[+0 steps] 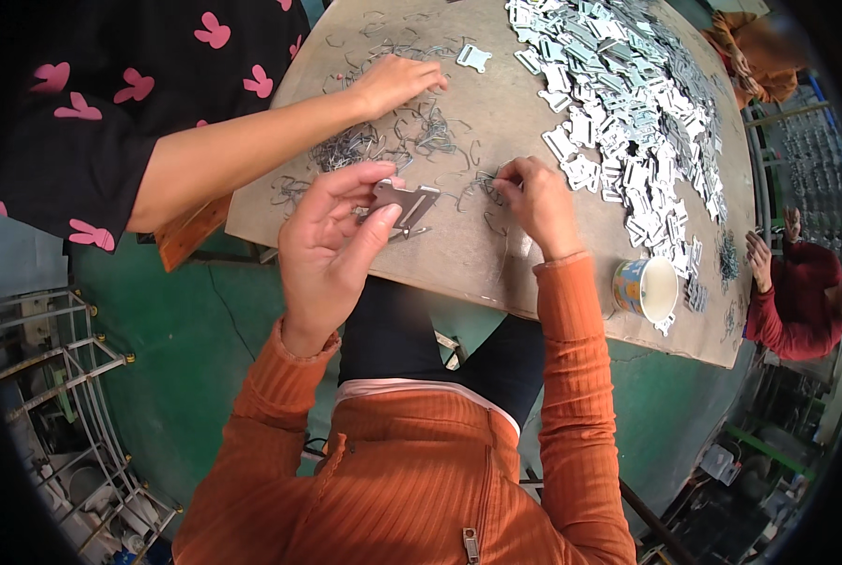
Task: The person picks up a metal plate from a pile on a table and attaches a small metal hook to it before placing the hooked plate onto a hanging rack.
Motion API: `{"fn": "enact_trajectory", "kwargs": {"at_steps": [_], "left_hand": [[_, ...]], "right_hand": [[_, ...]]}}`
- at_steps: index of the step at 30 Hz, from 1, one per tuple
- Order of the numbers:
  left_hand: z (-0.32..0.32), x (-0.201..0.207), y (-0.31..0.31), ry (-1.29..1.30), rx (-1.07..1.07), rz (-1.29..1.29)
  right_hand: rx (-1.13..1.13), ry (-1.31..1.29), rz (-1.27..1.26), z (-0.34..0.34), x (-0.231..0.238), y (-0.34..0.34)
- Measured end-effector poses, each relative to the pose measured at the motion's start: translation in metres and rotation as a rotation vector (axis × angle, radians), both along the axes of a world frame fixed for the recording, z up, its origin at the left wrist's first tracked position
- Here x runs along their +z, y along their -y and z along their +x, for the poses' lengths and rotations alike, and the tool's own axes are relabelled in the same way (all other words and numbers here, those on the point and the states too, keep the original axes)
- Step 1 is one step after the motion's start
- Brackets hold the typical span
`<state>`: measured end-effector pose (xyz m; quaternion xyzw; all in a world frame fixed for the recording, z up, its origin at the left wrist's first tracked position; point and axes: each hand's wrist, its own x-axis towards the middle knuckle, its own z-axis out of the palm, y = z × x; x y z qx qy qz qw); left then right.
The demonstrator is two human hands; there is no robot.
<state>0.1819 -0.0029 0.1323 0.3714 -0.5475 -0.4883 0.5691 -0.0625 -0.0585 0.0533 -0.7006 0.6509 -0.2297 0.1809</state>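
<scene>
My left hand (331, 250) is raised over the near edge of the table and pinches a flat metal buckle plate (408, 202) with a long slot, between thumb and fingers. My right hand (537, 200) is lower, at the tabletop, its thumb and fingertips closed together beside a small cluster of bent wire hooks (489, 185); whether a hook is between them I cannot make out. A larger heap of wire hooks (350, 149) lies beyond my left hand.
A co-worker's hand (397, 85) reaches over the hooks from the left. One loose plate (474, 58) lies near it. A big pile of silvery plates (618, 122) covers the table's right side, with a patterned paper cup (633, 287) nearby. Other people sit at the right.
</scene>
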Motion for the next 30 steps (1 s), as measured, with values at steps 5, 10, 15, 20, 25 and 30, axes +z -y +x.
{"fn": "enact_trajectory", "kwargs": {"at_steps": [5, 10, 15, 20, 25, 30], "left_hand": [[-0.009, 0.002, -0.003, -0.027, -0.02, 0.033], [-0.015, 0.003, -0.006, -0.002, -0.037, 0.023], [-0.012, 0.007, -0.008, 0.034, -0.015, 0.027], [-0.015, 0.013, -0.009, 0.011, -0.008, 0.008], [-0.013, 0.013, -0.01, 0.016, -0.003, 0.037], [-0.015, 0.009, -0.008, 0.029, -0.023, 0.054]], "right_hand": [[-0.058, -0.221, 0.054, 0.02, -0.013, -0.01], [-0.076, -0.121, 0.021, 0.009, -0.01, -0.014], [0.02, -0.101, 0.338, -0.016, 0.011, -0.013], [0.026, -0.009, 0.013, -0.009, -0.008, 0.025], [0.165, -0.16, -0.032, 0.007, -0.006, 0.061], [0.298, -0.529, -0.036, -0.004, -0.01, 0.06]]}}
